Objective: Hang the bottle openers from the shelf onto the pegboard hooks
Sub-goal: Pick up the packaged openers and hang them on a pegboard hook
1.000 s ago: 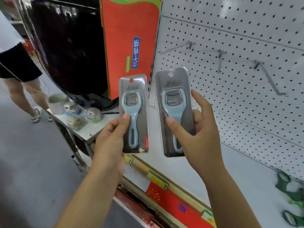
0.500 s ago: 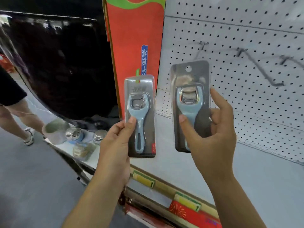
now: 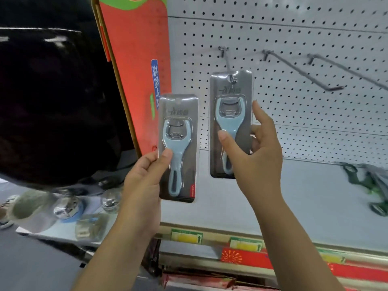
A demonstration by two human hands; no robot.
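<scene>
Left pack (image 3: 178,148): grey script above the thumb, unreadable; small white print down its red edge strip, right of the fingers (image 3: 167,154), too small to read.
Right pack (image 3: 231,122): the same grey script, above the fingers (image 3: 224,136), unreadable.
Blue tag (image 3: 155,84) on red panel: white Chinese characters, blurred.
Shelf-edge labels (image 3: 186,236): a black arrow; nothing else legible.
</scene>
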